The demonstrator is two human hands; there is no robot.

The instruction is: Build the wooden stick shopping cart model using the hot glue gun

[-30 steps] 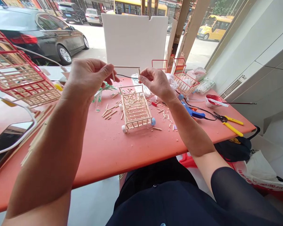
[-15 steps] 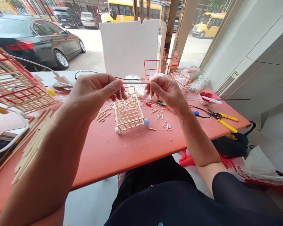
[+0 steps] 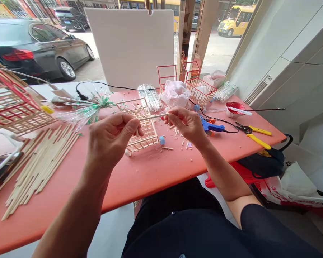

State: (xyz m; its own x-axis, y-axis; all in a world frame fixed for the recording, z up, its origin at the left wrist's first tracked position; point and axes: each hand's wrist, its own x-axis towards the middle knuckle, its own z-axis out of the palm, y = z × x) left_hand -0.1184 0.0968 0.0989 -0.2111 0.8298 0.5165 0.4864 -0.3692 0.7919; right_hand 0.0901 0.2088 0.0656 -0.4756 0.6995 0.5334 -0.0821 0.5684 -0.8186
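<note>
Far left, a red-railed basket (image 3: 24, 123) pokes in, sliced off by the edge, and below it a fan of sticks (image 3: 40, 161) spreads on the red table (image 3: 156, 175); next comes a clear plastic bundle (image 3: 98, 104) with green parts. Here's the left hand (image 3: 111, 134), thumb and fingers pinching the left end of a thin wooden bar (image 3: 153, 116), held up over the table. Just behind it stands the slatted cart (image 3: 144, 144), with the white board (image 3: 134, 46) upright at the back. The cart's long axis runs away from the person, leaning left at the far end where its tall frame rises; the bar lies across it, near level, right end slightly higher, a short piece dropping from its left end. The hand and bar block the view of the cart's left side, and whether bar and cart touch is hard to judge. Over to the right hand (image 3: 184, 122): fingertips closed on the bar's other end, that end largely hidden in the grip. Behind it, a crumpled pale bag (image 3: 176, 93), then a red-rimmed cart (image 3: 200, 91), partly covered; nearer, a blue glue gun (image 3: 215, 127), its tip behind the hand, a red paint cup (image 3: 231, 112) and yellow-handled pliers (image 3: 260, 141).
</note>
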